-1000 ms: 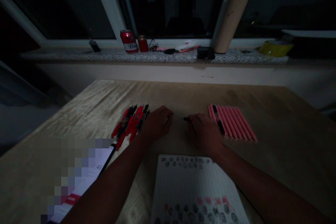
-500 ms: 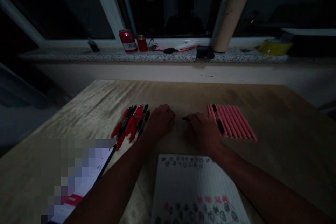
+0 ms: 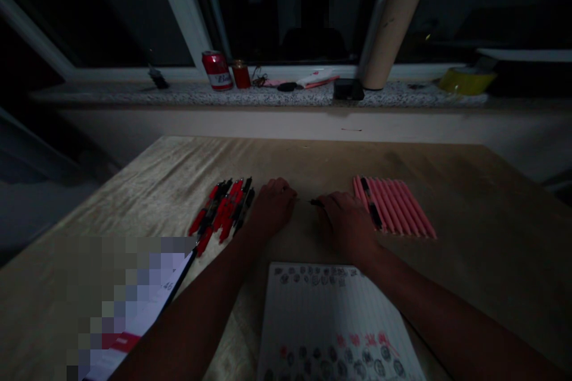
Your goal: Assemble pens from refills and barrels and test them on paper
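Both my hands rest on the wooden table [image 3: 469,208], close together. My left hand [image 3: 273,207] is curled shut, its fingertips pinched on something thin I cannot make out. My right hand [image 3: 344,223] is closed round a dark pen [image 3: 316,202] whose tip sticks out toward the left hand. A heap of red and black pens [image 3: 223,209] lies just left of my left hand. A row of pink pen barrels [image 3: 397,205] lies side by side right of my right hand, with one black pen [image 3: 370,202] across them.
A lined notepad [image 3: 335,321] with printed pictures lies in front of me. A white booklet [image 3: 143,309] sits at the lower left. The stone windowsill holds a red can [image 3: 217,70], a small red jar [image 3: 242,74], a cardboard tube [image 3: 392,24] and a yellow tape roll [image 3: 467,79].
Hardly anything has moved. My left hand has edged slightly toward the right hand and the pen tip; the view has drifted a little.
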`<state>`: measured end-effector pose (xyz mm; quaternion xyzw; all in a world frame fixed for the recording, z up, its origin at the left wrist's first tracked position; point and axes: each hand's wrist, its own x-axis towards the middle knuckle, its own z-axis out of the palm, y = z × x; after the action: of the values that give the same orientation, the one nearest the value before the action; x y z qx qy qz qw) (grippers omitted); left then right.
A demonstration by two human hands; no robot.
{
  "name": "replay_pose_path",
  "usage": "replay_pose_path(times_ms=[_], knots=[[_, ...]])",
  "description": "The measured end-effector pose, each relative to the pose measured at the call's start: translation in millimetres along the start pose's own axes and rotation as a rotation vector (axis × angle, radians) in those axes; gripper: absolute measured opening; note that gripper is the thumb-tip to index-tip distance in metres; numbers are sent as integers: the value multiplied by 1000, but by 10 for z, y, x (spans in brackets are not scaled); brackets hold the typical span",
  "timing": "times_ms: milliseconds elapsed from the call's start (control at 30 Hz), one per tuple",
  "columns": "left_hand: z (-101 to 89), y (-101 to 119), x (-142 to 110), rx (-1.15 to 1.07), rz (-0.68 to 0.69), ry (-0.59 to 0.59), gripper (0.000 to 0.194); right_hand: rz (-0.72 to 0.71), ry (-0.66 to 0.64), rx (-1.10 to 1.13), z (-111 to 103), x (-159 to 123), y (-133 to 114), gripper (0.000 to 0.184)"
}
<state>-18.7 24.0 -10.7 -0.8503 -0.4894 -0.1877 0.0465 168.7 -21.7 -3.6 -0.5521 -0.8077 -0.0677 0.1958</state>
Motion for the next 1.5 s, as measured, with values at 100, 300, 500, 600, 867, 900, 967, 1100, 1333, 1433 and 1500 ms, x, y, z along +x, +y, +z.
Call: replay_pose_path(times_ms=[100,300,500,600,867,900,967,1100,1333,1433,1500], knots=[[-54,17,-11,-56,31,60,18,-6,-3,-18,5,-2,7,22],[-112,112,-72,-158,161,119,21,-18,-22,-53,11,-3,8,23],[-73,133,-67,-131,228,76,19,-97,-55,9,6,-11,-4,24],[-84,95,-62,-101,242,95,20,-103,-36,6,32,-12,17,24],[-118,-7,-71,-97,225,87,21,-110,-72,-9,58,-7,107,22],[-118,-13,-73,-101,225,89,21,-114,-76,-17,53,-7,112,22],[-120,-19,-78,-114,219,94,21,-111,-67,-35,46,-5,120,21],[-133,-22,-86,-143,212,104,20,-106,-52,-46,35,0,129,21],[-145,-62,-82,-153,185,104,19,-79,10,-65,32,-6,140,25],[-152,-93,-83,-190,166,127,19,-61,35,-67,28,-7,153,29],[-155,-116,-85,-230,143,162,17,-45,48,-62,21,-4,162,31]])
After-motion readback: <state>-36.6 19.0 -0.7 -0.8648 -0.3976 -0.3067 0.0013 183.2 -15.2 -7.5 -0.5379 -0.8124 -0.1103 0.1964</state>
